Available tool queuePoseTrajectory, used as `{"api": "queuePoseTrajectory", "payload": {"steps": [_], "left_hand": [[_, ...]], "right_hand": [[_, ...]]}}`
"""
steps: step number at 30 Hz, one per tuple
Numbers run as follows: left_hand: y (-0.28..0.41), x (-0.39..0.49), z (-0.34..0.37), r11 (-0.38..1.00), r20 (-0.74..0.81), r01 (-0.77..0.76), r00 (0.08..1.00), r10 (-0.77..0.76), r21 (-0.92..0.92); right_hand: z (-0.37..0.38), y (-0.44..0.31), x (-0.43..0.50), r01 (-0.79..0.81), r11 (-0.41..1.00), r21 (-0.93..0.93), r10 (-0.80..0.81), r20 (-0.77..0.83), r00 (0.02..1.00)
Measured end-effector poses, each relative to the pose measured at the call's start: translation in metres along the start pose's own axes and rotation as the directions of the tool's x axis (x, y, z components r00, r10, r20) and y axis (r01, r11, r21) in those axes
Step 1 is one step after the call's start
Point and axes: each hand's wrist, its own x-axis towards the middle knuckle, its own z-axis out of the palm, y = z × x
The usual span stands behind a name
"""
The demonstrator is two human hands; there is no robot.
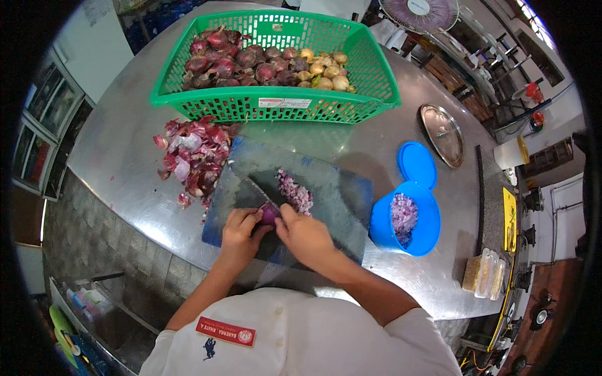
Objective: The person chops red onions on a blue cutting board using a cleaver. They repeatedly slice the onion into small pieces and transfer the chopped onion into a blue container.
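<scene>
A peeled piece of red onion (269,214) lies on a worn blue cutting board (348,188), held by the fingers of my left hand (241,232). My right hand (305,232) grips a kitchen knife (258,189), its blade against the onion and pointing away to the upper left. The knife's handle is hidden in my fist. Just beyond my right hand, a small heap of chopped red onion (295,192) rests on the board. To the right stands a blue plastic tub (381,221) with more chopped onion (403,214) inside.
Onion skins (195,157) are piled left of the board. A green plastic basket (207,99) of red onions (223,67) and yellow onions (331,72) stands behind. A blue lid (417,164), an oval metal lid (442,135) and clear containers (484,273) are on the steel table (136,188).
</scene>
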Motion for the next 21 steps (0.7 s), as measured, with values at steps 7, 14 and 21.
{"api": "queuePoseTrajectory", "payload": {"steps": [7, 14, 21], "left_hand": [[-0.005, -0.005, 0.006, 1.000, -0.045, -0.011, 0.999, 0.010, -0.023], [-0.005, -0.003, 0.004, 0.999, -0.044, -0.029, 0.999, 0.027, -0.028], [-0.005, -0.005, 0.006, 1.000, -0.040, 0.009, 0.999, -0.010, -0.029]], "right_hand": [[-0.033, 0.001, -0.024, -0.100, 0.995, 0.015, 0.100, 0.000, 0.995], [-0.032, -0.008, -0.037, -0.094, 0.995, 0.022, 0.094, -0.016, 0.995], [-0.034, -0.005, -0.040, -0.074, 0.997, 0.025, 0.074, 0.006, 0.997]]}}
